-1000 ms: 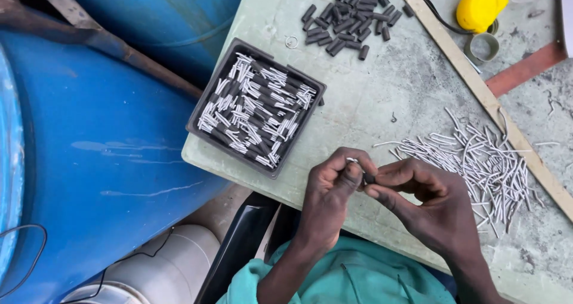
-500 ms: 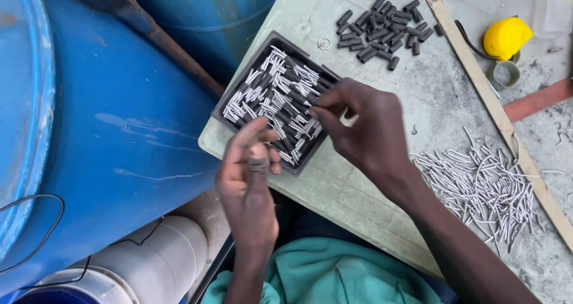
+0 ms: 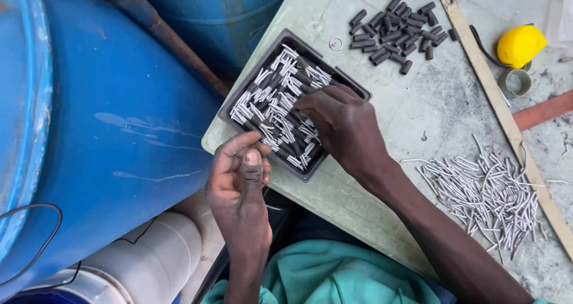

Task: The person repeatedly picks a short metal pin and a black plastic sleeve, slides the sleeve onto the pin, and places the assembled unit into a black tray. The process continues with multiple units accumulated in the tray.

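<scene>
The right hand point(image 3: 343, 125) is laid over the black tray point(image 3: 236, 104), fingers curled down among the small pin-and-sleeve parts point(image 3: 271, 95); whether one is pinched cannot be told. The left hand point(image 3: 239, 178) is held loosely closed just off the table edge point(image 3: 209, 144), apparently empty. The tray is perched at the table's corner: a push could tip it and spill the parts. Loose pins point(image 3: 483, 190) nearby could be swept off by the forearm.

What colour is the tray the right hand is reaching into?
Black tray, shown in the head view; right hand rests inside it.
</scene>
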